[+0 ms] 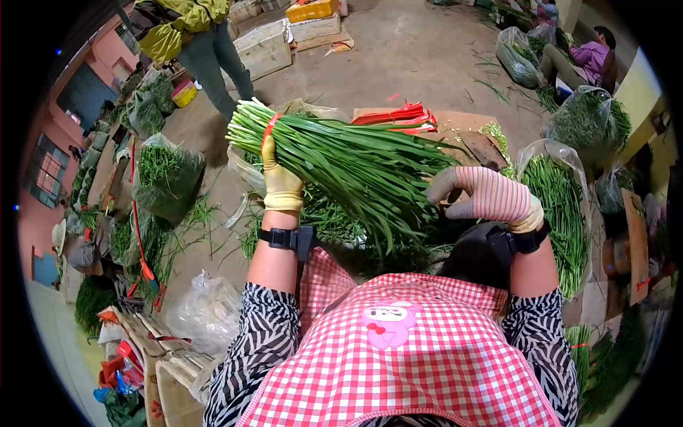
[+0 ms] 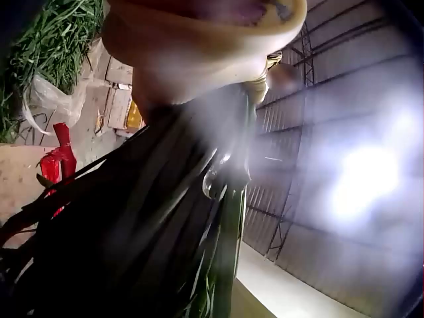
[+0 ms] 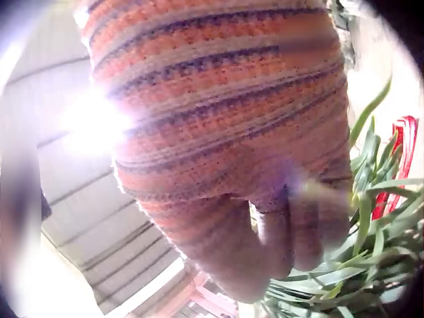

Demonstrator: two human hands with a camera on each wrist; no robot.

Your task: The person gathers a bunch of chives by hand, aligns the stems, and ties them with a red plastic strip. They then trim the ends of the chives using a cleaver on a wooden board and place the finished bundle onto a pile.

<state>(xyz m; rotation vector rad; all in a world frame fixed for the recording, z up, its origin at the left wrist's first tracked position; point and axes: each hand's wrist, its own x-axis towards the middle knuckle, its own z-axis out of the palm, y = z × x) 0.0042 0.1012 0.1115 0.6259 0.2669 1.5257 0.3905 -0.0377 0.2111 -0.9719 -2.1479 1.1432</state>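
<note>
A large bunch of long green leafy stalks (image 1: 341, 153), with pale ends at the left, is tied by a red band (image 1: 270, 128). My left hand (image 1: 282, 181), in a yellow glove, grips it from below near the band, thumb upward. In the left wrist view, the dark leaves (image 2: 132, 205) spread out below the glove (image 2: 192, 56). My right hand (image 1: 491, 196), in a striped glove, is beside the leaf tips with its fingers loosely bent and holding nothing. The right wrist view shows its bent fingers (image 3: 291, 232) beside the leaves (image 3: 331, 285); contact is unclear.
Red strips (image 1: 405, 116) lie on a board (image 1: 462, 121) beyond the bunch. More greens (image 1: 555, 206) are at the right, with a bagged pile (image 1: 167, 178) at the left. A person (image 1: 206, 53) stands at upper left; another (image 1: 590, 60) sits at upper right.
</note>
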